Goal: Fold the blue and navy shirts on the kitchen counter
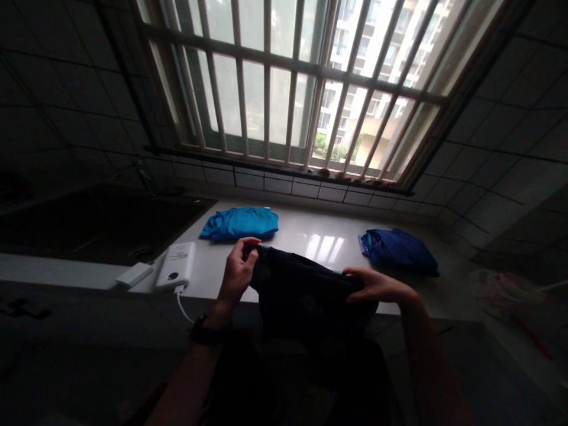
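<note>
A dark, nearly black piece of cloth [310, 290] is stretched between my two hands at the counter's front edge; its exact kind is lost in the shadow. My left hand [239, 269] pinches its upper left corner, thumb against fingers. On the other side, my right hand [377, 285] grips the upper right part, with the thumb in front and the fingers over the top. Beyond my left hand lies a folded bright blue cloth bundle [242, 223]. A darker blue folded bundle [399, 251] rests past my right hand, with a patterned bit at its left end.
A white power bank [177, 266] with a plugged-in cable sits on the white counter [306, 236], beside a small white box [134, 275]. The dark sink [89, 219] and its faucet [145, 177] are at left. A clear plastic bag [501, 287] lies at right. A barred window [288, 89] stands behind.
</note>
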{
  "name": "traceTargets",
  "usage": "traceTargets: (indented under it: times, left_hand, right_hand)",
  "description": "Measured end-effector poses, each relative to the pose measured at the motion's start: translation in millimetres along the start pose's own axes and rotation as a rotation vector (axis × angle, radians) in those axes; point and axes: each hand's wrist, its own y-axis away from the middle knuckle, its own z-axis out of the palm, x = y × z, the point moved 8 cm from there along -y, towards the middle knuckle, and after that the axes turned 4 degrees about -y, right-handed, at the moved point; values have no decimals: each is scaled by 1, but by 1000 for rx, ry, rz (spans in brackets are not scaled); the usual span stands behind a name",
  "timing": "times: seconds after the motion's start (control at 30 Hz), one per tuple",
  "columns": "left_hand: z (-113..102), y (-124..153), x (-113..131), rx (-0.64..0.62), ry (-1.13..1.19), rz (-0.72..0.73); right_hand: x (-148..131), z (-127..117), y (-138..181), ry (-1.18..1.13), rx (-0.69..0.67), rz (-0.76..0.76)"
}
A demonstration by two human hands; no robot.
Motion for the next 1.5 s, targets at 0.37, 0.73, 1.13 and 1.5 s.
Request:
traceTargets:
  times: [0.37, 0.73, 1.13, 1.5]
  left_hand:
    - [57, -91, 32, -16, -829, 442]
    - [117, 14, -89, -543, -1027, 392]
    - [66, -5, -109, -298, -1243, 71]
    - [95, -25, -79, -408, -1255, 350]
  right_hand:
    - [-21, -85, -27, 289, 1143, -170]
    - [87, 36, -78, 573, 372, 83]
    - [116, 4, -84, 486, 543, 20]
    - [106, 13, -89, 592, 452, 39]
